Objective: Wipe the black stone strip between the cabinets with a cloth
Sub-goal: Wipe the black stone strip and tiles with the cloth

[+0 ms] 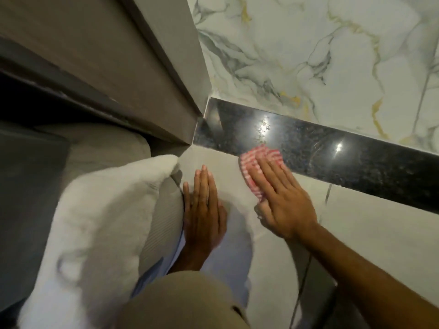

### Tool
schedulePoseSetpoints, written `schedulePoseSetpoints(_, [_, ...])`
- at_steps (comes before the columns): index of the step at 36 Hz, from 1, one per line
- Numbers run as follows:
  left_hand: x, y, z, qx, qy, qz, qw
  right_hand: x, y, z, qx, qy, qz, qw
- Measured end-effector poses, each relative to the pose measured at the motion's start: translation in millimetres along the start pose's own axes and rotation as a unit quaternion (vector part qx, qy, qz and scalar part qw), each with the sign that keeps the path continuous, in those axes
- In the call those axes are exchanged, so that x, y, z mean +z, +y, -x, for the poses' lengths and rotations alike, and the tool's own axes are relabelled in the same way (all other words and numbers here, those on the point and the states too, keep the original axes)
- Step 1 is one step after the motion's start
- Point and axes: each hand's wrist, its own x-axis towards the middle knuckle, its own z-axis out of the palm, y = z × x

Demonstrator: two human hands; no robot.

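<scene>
A glossy black stone strip (308, 143) runs from the cabinet corner at centre down to the right edge, with light glints on it. A red-and-white striped cloth (257, 160) lies at the strip's lower edge, partly on the grey panel below. My right hand (282, 198) presses flat on the cloth, fingers extended, covering most of it. My left hand (204, 207) rests flat on the grey panel left of the cloth, fingers together, holding nothing.
A grey cabinet (142, 74) stands at the left, meeting the strip's left end. White marble wall with gold veins (320, 55) lies above the strip. A white pillow (102, 210) sits at lower left beside my left hand. Grey panels (380, 233) lie below the strip.
</scene>
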Motion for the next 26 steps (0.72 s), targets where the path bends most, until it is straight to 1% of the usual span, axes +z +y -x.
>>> schedulePoseSetpoints(3, [8.6, -0.9, -0.4, -0.006, 0.007, 0.006, 1.0, -16.2, -5.4, -62.4, 0.149, 0.061, -0.035, 0.986])
schedulePoseSetpoints(4, [11.7, -2.0, -0.4, -0.008, 0.01, 0.005, 1.0, -18.9, -11.9, -87.8, 0.182, 0.081, -0.042, 0.979])
schedulePoseSetpoints(5, [14.6, -3.1, -0.1, -0.01, 0.012, 0.002, 1.0, -20.3, -20.2, -112.2, 0.198, 0.087, -0.052, 0.975])
schedulePoseSetpoints(6, [16.6, -4.1, 0.0, -0.012, 0.015, -0.005, 1.0, -20.4, -29.7, -133.0, 0.191, 0.083, -0.063, 0.976])
schedulePoseSetpoints(7, [17.6, -4.6, -0.4, -0.012, 0.016, -0.013, 1.0, -19.3, -39.6, -147.2, 0.165, 0.072, -0.068, 0.981])
schedulePoseSetpoints(9, [15.8, -3.3, -0.6, -0.013, 0.013, -0.024, 1.0, -13.7, -52.8, -148.6, 0.078, 0.041, -0.057, 0.994])
schedulePoseSetpoints(12, [8.0, -0.7, -1.2, -0.006, 0.008, -0.043, 0.999, -2.4, -44.5, -95.0, -0.032, -0.007, -0.002, 0.999])
schedulePoseSetpoints(14, [3.4, -0.2, -1.5, 0.001, 0.003, -0.049, 0.999, 2.1, -24.4, -47.3, -0.052, -0.029, 0.018, 0.998])
schedulePoseSetpoints(16, [0.5, 0.0, -2.3, -0.003, 0.004, -0.038, 0.999, 1.8, -3.7, -14.8, -0.012, -0.019, 0.013, 1.0])
schedulePoseSetpoints(18, [-0.2, 0.1, -3.5, -0.009, 0.009, -0.037, 0.999, -2.1, 5.7, -10.8, 0.065, 0.014, -0.01, 0.998])
schedulePoseSetpoints(21, [3.9, -0.5, -3.7, -0.002, 0.001, -0.038, 0.999, -7.9, -5.5, -47.5, 0.19, 0.079, -0.032, 0.978])
schedulePoseSetpoints(23, [8.1, -2.3, -2.9, -0.003, -0.003, -0.03, 1.0, -8.8, -19.9, -85.6, 0.248, 0.109, -0.047, 0.962])
schedulePoseSetpoints(24, [10.2, -3.3, -2.5, -0.005, -0.002, -0.024, 1.0, -8.3, -27.7, -103.4, 0.251, 0.113, -0.056, 0.96])
schedulePoseSetpoints(26, [12.6, -4.6, -2.8, -0.005, 0.003, -0.011, 1.0, -3.1, -43.8, -123.9, 0.202, 0.105, -0.054, 0.972])
